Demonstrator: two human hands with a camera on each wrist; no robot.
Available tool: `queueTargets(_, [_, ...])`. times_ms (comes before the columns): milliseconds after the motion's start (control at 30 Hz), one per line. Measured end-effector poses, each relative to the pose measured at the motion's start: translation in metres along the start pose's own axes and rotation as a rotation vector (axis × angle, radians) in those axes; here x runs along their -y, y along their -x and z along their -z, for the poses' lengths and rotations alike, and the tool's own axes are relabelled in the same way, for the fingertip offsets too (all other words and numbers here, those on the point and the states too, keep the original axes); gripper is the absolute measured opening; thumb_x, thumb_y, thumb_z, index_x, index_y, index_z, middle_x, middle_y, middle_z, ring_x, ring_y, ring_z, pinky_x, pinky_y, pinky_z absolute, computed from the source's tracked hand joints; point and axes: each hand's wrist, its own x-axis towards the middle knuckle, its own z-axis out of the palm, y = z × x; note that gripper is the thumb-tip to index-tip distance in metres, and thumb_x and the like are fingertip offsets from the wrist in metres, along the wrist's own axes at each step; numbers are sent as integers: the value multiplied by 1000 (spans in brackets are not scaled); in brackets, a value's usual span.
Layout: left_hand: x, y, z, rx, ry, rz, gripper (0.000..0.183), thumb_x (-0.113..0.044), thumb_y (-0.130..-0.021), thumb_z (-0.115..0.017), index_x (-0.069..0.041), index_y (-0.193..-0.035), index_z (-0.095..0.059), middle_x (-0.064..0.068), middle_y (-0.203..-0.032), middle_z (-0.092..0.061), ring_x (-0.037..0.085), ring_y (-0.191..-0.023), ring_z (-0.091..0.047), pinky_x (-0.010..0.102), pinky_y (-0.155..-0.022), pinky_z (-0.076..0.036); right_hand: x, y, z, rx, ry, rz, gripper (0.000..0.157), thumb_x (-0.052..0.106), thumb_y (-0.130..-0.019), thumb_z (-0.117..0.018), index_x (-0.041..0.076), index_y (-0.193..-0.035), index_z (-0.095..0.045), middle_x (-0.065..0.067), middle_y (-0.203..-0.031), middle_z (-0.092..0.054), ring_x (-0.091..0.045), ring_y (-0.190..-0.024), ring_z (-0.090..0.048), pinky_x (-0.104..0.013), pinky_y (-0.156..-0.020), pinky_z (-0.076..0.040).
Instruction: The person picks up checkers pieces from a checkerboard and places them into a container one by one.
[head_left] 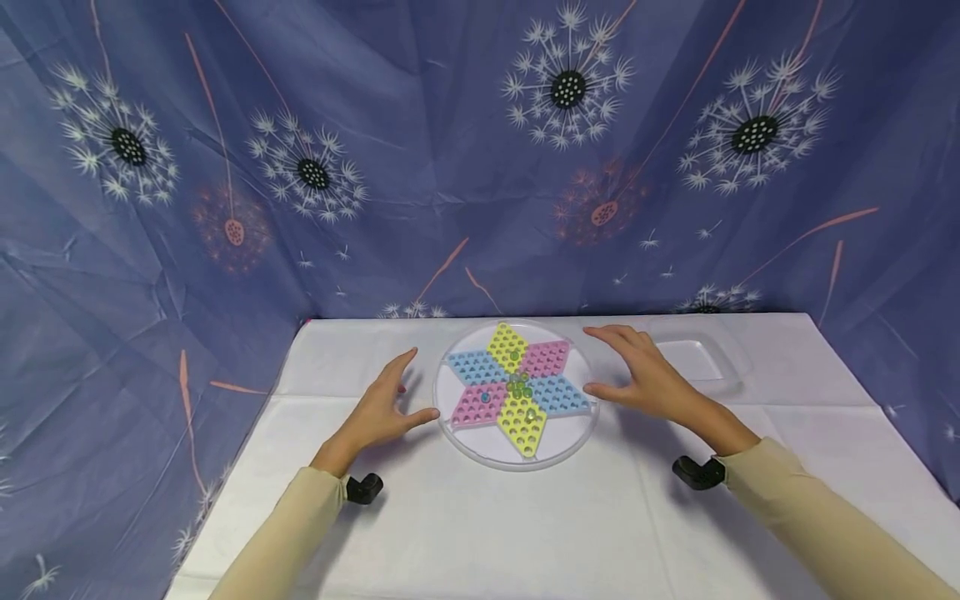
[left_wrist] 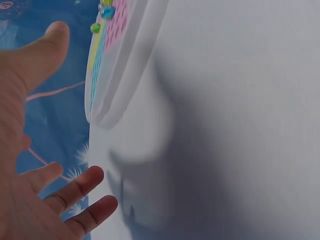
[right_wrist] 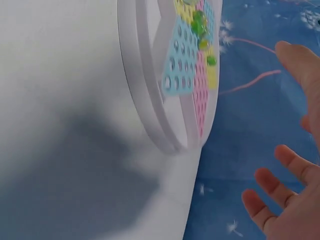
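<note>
Now spreads left hand point(head_left: 381, 410) and right hand point(head_left: 648, 375), with fingers apart, just beside the round game board point(head_left: 566, 433). Shows green marbles point(head_left: 527, 392) at its middle, clear tray point(head_left: 690, 360) at far right.

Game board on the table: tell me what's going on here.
A person holds an open left hand and right hand on either side of a round game board, apparently touching nothing. Several marbles cluster at the star's middle, and a few sit apart in its points. A clear tray lies to the board's right.
</note>
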Motion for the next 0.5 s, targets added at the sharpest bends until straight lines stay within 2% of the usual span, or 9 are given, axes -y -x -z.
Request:
queueTargets(100, [-3,-2,-7,11,35,14,113,-47,-78,-89,-16,-165,-23,17,-153,-43,30,-104,-58,45,-84,-48,3,-3,-9,37,-37,-18,83,36,-83,-88,16,-153,-48,-14,-143,-49,-37,-121,-47,-60,-96,-40])
queueTargets(233, [-6,-5,-16,19,71,59,115,-41,-73,-94,-14,-163,-28,17,-121,-60,25,-95,-57,39,-81,-46,8,-9,-24,80,-101,-12,77,32,-83,-88,15,-149,-52,-14,-131,-56,-35,-107,-55,-51,-86,-46])
queueTargets(333, [-7,-6,-23,23,105,95,114,-37,-70,-97,-14,-161,-32,13,-104,-62,22,-91,-56,37,-80,-45,13,-13,-34,125,-154,-3,70,29,-85,-87,14,-146,-56,-17,-123,-58,-35,-101,-58,-50,-81,-48])
queueTargets(500, [-5,-5,-31,49,130,121,113,-34,-66,-99,-11,-158,-36,8,-99,-58,20,-89,-52,36,-82,-42,18,-19,-50,190,-205,2,59,28,-86,-86,14,-138,-62,-17,-123,-59,-32,-101,-58,-52,-82,-50])
